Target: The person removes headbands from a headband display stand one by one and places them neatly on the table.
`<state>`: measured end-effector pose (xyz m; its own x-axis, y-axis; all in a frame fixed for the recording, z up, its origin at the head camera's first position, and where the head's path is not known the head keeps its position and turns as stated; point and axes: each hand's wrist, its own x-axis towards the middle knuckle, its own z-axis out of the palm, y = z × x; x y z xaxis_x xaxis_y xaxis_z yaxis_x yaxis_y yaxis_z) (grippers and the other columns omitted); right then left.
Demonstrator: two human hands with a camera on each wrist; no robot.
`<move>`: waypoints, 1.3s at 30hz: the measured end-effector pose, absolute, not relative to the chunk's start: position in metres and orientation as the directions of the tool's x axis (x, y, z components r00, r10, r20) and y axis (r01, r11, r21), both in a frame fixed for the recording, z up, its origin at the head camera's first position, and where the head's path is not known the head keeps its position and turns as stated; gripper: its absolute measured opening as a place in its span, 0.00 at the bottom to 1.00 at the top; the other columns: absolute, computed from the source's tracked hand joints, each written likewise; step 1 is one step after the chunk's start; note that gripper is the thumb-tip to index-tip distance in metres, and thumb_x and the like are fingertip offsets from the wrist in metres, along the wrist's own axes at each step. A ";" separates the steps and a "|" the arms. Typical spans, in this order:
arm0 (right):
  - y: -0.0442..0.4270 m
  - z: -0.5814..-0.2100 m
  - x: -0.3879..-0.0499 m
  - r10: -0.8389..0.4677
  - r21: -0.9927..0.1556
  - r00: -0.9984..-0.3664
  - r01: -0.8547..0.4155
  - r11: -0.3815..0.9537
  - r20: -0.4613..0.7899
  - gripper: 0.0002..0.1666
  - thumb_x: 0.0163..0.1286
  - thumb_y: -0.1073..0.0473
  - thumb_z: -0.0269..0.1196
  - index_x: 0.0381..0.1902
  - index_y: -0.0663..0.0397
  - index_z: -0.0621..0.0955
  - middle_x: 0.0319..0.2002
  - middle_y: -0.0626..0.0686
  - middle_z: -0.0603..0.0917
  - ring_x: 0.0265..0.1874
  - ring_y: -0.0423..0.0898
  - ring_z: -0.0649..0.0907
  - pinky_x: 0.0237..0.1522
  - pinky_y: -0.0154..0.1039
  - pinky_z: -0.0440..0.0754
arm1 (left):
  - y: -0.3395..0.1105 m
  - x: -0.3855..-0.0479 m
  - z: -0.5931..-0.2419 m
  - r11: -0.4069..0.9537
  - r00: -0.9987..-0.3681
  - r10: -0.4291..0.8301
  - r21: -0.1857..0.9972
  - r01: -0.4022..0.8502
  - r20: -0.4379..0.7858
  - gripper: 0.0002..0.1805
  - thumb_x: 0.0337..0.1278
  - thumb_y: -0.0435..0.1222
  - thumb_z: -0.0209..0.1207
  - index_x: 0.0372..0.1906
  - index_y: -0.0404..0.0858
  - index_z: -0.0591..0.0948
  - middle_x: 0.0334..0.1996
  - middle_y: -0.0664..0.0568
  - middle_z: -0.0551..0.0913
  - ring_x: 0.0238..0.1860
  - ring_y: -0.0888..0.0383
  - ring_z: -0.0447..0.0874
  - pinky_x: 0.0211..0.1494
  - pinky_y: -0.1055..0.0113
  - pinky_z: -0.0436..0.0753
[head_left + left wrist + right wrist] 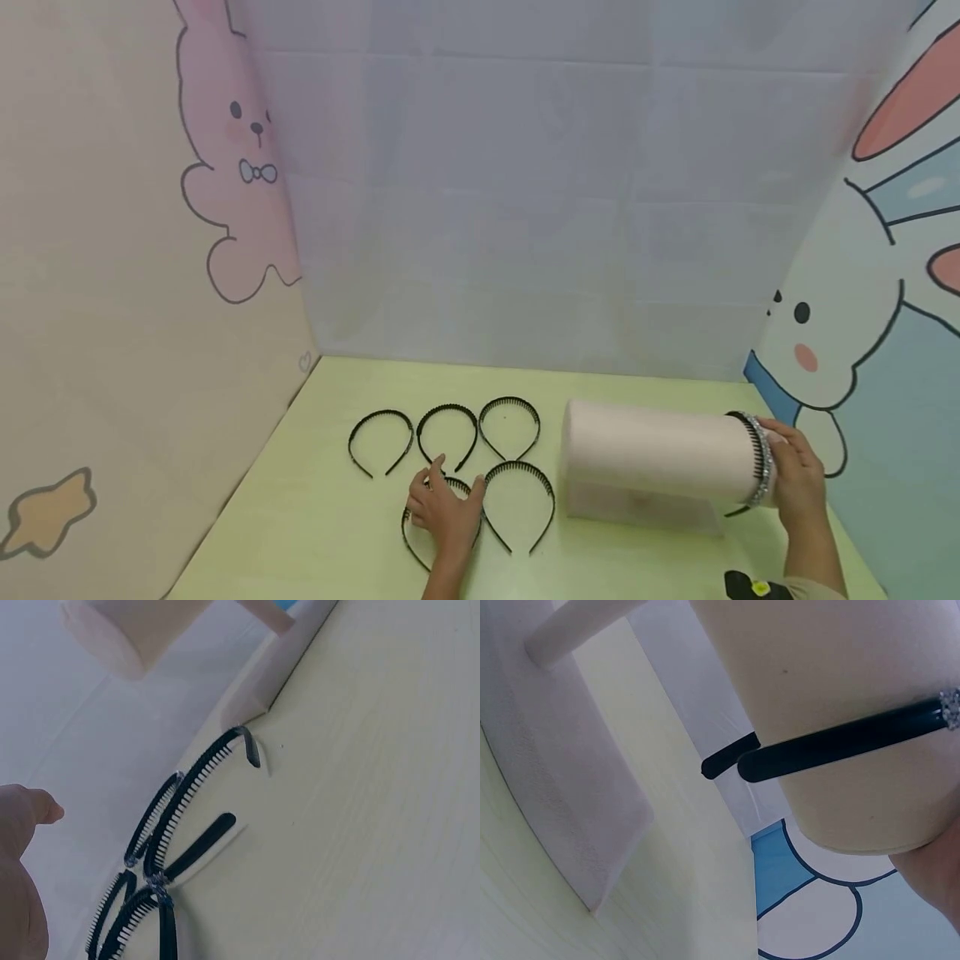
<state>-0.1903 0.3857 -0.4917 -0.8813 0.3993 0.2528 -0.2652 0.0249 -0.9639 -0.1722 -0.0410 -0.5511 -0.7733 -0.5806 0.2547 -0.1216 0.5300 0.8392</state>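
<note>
Hands apart over the table (pixel 255 542), seen from the head: our right hand (pixel 799 479) appears to grip a glittery band (pixel 765 468) fitted around one end of the roll (pixel 660 446); our left hand (pixel 447 512), fingers loosely spread, hovers above a loose band (pixel 407 540). Left wrist: our thumb (pixel 34 810) stands clear of the toothed bands (pixel 202 844). Right wrist: the glittery band's tips jut past the roll. We judge it light, springy, slick, breakable if overspread, best held near both tips.
</note>
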 end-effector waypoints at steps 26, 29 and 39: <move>0.393 -0.499 -0.195 0.425 -0.980 -0.884 -0.194 0.046 0.195 0.18 0.70 0.53 0.55 0.53 0.51 0.79 0.46 0.38 0.79 0.46 0.34 0.73 0.38 0.25 0.67 | 0.004 -0.171 -0.491 0.373 -0.790 -0.463 0.897 0.237 0.401 0.31 0.39 0.37 0.70 0.55 0.42 0.74 0.51 0.47 0.66 0.51 0.49 0.59 0.49 0.50 0.60; 0.385 -0.489 -0.191 0.429 -0.975 -0.879 -0.223 0.017 0.209 0.16 0.70 0.54 0.55 0.51 0.52 0.80 0.45 0.37 0.80 0.45 0.34 0.73 0.37 0.25 0.67 | 0.009 -0.169 -0.483 0.345 -0.794 -0.459 0.904 0.253 0.398 0.30 0.40 0.37 0.70 0.54 0.44 0.74 0.50 0.49 0.66 0.52 0.50 0.59 0.49 0.50 0.61; 0.374 -0.475 -0.186 0.455 -0.982 -0.872 -0.189 0.031 0.182 0.14 0.71 0.56 0.53 0.49 0.50 0.82 0.41 0.34 0.80 0.43 0.31 0.73 0.38 0.24 0.66 | 0.023 -0.164 -0.459 0.221 -0.864 -0.382 0.940 0.259 0.328 0.30 0.44 0.40 0.69 0.56 0.52 0.72 0.55 0.54 0.63 0.59 0.52 0.55 0.50 0.46 0.67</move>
